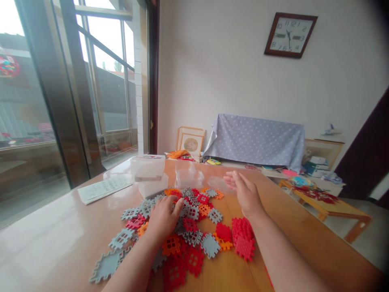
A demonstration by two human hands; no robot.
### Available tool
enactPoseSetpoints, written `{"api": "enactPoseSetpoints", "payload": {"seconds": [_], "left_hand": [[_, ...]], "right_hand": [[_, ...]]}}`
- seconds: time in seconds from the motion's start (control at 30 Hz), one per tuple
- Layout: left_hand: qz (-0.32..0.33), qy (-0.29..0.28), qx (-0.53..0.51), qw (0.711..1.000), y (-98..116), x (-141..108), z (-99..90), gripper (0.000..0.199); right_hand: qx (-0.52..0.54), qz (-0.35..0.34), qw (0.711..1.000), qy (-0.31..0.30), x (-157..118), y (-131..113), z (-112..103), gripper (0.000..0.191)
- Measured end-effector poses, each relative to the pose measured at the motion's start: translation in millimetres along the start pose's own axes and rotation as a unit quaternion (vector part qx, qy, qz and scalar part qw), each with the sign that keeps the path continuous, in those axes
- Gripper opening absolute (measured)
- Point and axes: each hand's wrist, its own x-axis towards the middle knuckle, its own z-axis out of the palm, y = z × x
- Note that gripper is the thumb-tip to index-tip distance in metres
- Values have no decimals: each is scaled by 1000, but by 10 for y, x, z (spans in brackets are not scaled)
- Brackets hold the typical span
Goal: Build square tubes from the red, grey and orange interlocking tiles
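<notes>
Interlocking plastic tiles with notched edges, in grey, red and orange, lie heaped on the wooden table. My left hand (165, 215) rests palm down on the heap, its thumb apart from the fingers; the fingertips are partly hidden among the tiles. Beside its wrist is an orange window tile (171, 244). My right hand (245, 194) is held at the right of the heap, fingers stretched out to the left and holding nothing. Its fingertips are near a clear plastic lid (219, 184). Below it sits a stack of red tiles (243, 239). A large grey tile (106, 265) lies at the near left.
Clear plastic boxes (148, 168) are stacked behind the heap, with a clear container (188, 177) beside them. Handwritten paper sheets (105, 188) lie at the left of the table (60, 239). A low wooden stand (343, 209) holds red items at right.
</notes>
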Motion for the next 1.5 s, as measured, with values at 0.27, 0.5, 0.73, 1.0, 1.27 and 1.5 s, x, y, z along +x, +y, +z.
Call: {"api": "enactPoseSetpoints", "payload": {"seconds": [0.27,0.5,0.73,1.0,1.27,1.5], "left_hand": [[55,15,-2,998,37,-38,65,44],[64,14,-15,998,25,-48,79,40],[74,14,-17,997,23,-53,82,39],[75,1,5,997,68,-90,64,37],[150,-39,1,988,276,-228,-24,46],[239,-142,-12,961,455,-372,-8,70]], "right_hand": [[-362,147,857,-335,-700,498,-1010,120],[-386,49,885,-254,-619,578,-621,80],[-214,35,954,-206,-537,437,-38,66],[-207,127,943,-227,-707,336,-594,61],[-423,154,859,-244,-1460,329,-1543,70],[-420,86,882,-197,-1430,344,-1154,52]]}}
